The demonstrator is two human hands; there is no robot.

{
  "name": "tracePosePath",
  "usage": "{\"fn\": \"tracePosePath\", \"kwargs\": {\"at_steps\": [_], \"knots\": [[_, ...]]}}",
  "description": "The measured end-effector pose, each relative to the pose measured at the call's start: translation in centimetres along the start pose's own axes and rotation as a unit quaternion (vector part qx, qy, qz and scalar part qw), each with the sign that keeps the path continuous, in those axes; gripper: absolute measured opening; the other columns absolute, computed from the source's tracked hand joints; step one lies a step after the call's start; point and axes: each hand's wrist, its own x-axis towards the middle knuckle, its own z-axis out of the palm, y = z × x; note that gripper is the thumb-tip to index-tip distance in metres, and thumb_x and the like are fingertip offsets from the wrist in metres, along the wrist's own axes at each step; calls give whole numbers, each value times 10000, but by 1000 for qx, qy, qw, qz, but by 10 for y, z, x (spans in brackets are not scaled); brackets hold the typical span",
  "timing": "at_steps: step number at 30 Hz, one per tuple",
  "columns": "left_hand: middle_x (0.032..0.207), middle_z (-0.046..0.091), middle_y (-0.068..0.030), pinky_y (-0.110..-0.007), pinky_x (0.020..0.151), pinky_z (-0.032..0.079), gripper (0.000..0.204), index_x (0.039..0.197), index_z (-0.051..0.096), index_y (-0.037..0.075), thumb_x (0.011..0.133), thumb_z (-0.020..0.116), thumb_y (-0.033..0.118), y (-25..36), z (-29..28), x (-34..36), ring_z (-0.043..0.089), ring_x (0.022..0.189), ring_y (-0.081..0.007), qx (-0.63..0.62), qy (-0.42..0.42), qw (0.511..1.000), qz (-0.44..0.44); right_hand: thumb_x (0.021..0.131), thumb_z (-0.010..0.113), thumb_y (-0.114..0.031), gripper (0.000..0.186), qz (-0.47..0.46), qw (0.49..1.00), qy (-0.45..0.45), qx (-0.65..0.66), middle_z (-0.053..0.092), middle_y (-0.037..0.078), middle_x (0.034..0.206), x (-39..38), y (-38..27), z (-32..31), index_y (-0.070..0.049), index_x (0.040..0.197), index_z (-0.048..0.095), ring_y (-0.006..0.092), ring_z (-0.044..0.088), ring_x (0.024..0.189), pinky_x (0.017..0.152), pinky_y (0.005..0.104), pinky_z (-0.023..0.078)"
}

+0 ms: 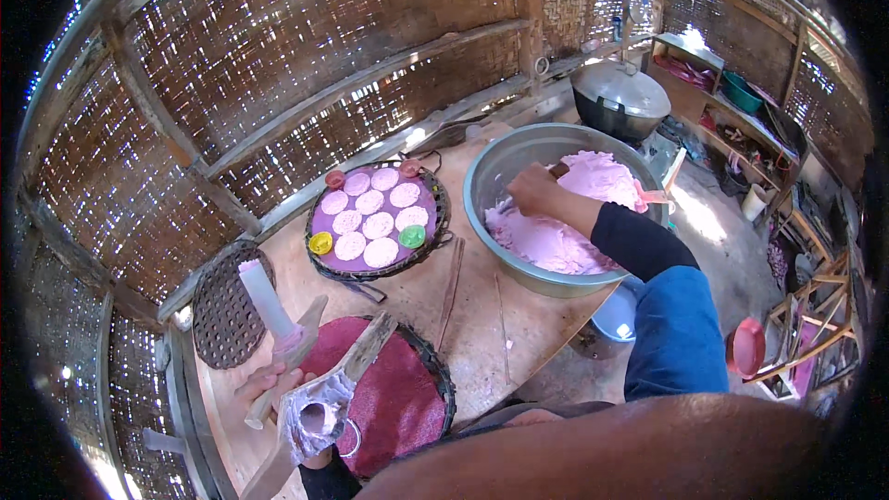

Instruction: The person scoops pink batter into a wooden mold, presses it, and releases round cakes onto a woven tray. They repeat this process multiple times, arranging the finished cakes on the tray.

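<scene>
My left hand [273, 380] grips a wooden press at lower left: a white cylinder [264, 298] with pink paste on it stands from one wooden piece, and a paste-smeared piece with a round hole [294, 444] lies beside it. Beneath is a round dark-red mat [407, 407] in a dark woven rim. My right hand [542, 187] is curled inside a large grey basin [491, 153] of pink dough [556, 245], around something brown I cannot make out. A purple-lined round tray [329, 241] at centre left holds several pale pink lacy discs and small coloured cups.
An empty woven mat [227, 315] lies at left on the wooden table [482, 343]. A lidded pot [620, 97], a blue bowl [614, 313], shelves [732, 143] and a red bowl [745, 347] are at right. Woven walls [324, 56] surround the table.
</scene>
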Motion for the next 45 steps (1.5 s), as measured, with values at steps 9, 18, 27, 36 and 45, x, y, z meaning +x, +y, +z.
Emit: {"fn": "tracePosePath", "kwargs": {"at_steps": [9,18,27,36,45], "knots": [[954,396,-43,-323,734,476,322,898,577,127,629,731,40,-5,17,4,494,891,-218,-32,-9,999,4,738,569,-192,145,53,988,-141,-28,664,87,838,-64,-30,-94,-115,788,681,210,630,814,750,386,400],[936,422,-39,-327,724,471,295,884,599,137,624,725,79,-3,15,16,497,883,-220,-26,-39,999,1,742,530,-185,164,62,993,-54,-90,662,78,772,-4,-24,-2,-123,772,679,229,631,729,709,413,394],[922,453,-35,-327,706,464,291,881,607,155,614,721,141,-2,41,23,500,874,-219,-36,-56,998,17,675,563,-181,202,85,992,-95,19,658,129,760,-59,-10,-41,-70,790,688,265,642,713,590,418,458],[907,484,-30,-327,688,456,294,877,616,174,603,718,203,12,91,48,504,866,-218,62,-172,983,26,831,529,-218,194,-1,954,92,284,629,115,789,-155,-15,-195,-81,925,631,268,606,708,625,365,459],[893,515,-25,-327,671,449,304,873,625,192,592,714,264,21,97,56,507,857,-217,153,-227,962,13,839,525,-233,227,-66,956,99,270,632,138,801,-116,-74,-204,-75,955,639,288,615,646,606,403,474]]}}
